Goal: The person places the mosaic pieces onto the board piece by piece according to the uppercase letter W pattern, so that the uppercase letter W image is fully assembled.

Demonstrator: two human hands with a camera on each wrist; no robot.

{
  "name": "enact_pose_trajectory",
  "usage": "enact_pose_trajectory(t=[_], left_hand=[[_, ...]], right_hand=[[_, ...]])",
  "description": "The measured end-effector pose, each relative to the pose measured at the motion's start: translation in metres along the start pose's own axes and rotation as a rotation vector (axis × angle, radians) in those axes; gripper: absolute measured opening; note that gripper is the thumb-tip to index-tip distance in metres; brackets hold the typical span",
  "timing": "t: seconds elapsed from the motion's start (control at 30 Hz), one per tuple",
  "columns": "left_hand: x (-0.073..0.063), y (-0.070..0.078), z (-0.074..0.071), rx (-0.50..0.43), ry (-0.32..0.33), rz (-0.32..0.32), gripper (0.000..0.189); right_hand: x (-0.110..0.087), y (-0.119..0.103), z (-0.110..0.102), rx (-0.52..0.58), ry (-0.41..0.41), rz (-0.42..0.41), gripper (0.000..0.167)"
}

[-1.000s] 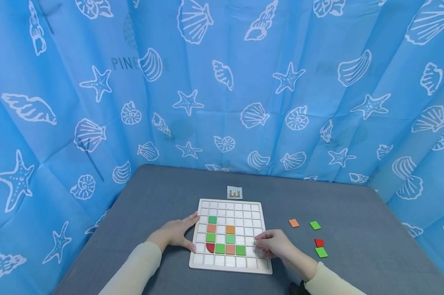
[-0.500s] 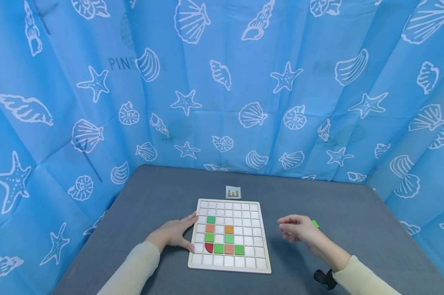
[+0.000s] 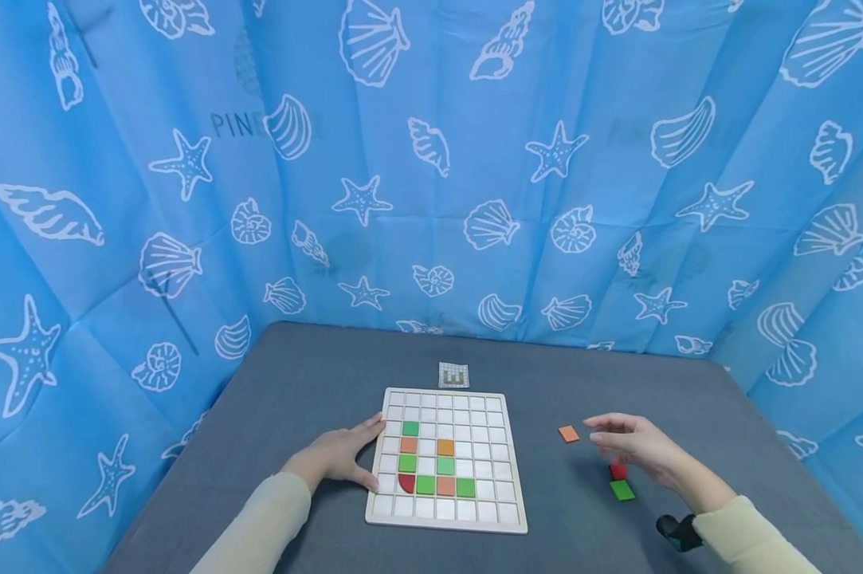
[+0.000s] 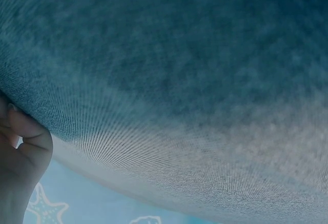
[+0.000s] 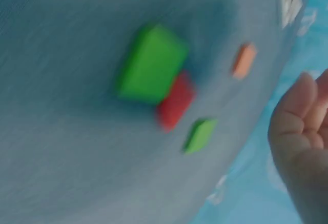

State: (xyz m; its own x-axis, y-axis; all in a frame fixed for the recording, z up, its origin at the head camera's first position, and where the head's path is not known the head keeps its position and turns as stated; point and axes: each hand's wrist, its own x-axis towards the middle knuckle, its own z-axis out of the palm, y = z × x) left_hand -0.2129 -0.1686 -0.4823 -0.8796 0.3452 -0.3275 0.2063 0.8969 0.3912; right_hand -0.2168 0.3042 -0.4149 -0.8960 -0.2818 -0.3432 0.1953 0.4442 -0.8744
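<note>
A white wooden grid board (image 3: 480, 448) lies on the table with several coloured tiles set in its cells, including a red quarter-round tile (image 3: 406, 483) and an orange-brown one (image 3: 445, 447). My left hand (image 3: 334, 457) rests at the board's left edge, fingers and thumb spread along it. Over the loose tiles right of the board hovers my right hand (image 3: 639, 444), fingers loosely bent and nothing visible between them. Near its fingertips is an orange tile (image 3: 569, 434). Below the hand lie a red tile (image 3: 618, 472) and a green tile (image 3: 621, 490); another green tile (image 5: 200, 135) shows in the right wrist view.
A small pattern card (image 3: 453, 375) lies just beyond the board's far edge. Grey cloth (image 3: 331, 359) covers the table. A blue shell-print curtain (image 3: 431, 199) hangs behind and at both sides. A black object (image 3: 680, 532) shows beside the right wrist.
My right hand has left the board's right edge and moved right, over the loose tiles. The left hand stays at the board, whose set tiles look the same.
</note>
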Motion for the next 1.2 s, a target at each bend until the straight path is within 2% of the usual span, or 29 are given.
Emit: enact_pose_trajectory(t=[0.27, 0.5, 0.6, 0.77, 0.97, 1.2], left_hand=[[0.005, -0.002, 0.002, 0.005, 0.0, 0.012, 0.108], [0.005, 0.0, 0.002, 0.001, -0.003, 0.022, 0.108], [0.005, 0.001, 0.002, -0.001, -0.004, 0.021, 0.107], [0.004, 0.001, 0.002, -0.008, 0.0, 0.014, 0.107], [0.004, -0.002, 0.003, -0.002, 0.006, 0.009, 0.107], [0.001, -0.002, 0.003, 0.005, 0.012, 0.003, 0.106]], right_hand=[[0.002, 0.037, -0.032, -0.136, -0.108, -0.002, 0.042], [0.0, 0.064, -0.056, -0.148, -0.202, -0.132, 0.035], [0.001, 0.073, -0.062, -0.147, -0.229, -0.139, 0.031], [0.005, 0.078, -0.06, -0.206, -0.222, -0.128, 0.033], [0.009, 0.074, -0.051, -0.291, -0.185, -0.114, 0.04], [0.017, 0.07, -0.045, -0.341, -0.119, -0.073, 0.035]])
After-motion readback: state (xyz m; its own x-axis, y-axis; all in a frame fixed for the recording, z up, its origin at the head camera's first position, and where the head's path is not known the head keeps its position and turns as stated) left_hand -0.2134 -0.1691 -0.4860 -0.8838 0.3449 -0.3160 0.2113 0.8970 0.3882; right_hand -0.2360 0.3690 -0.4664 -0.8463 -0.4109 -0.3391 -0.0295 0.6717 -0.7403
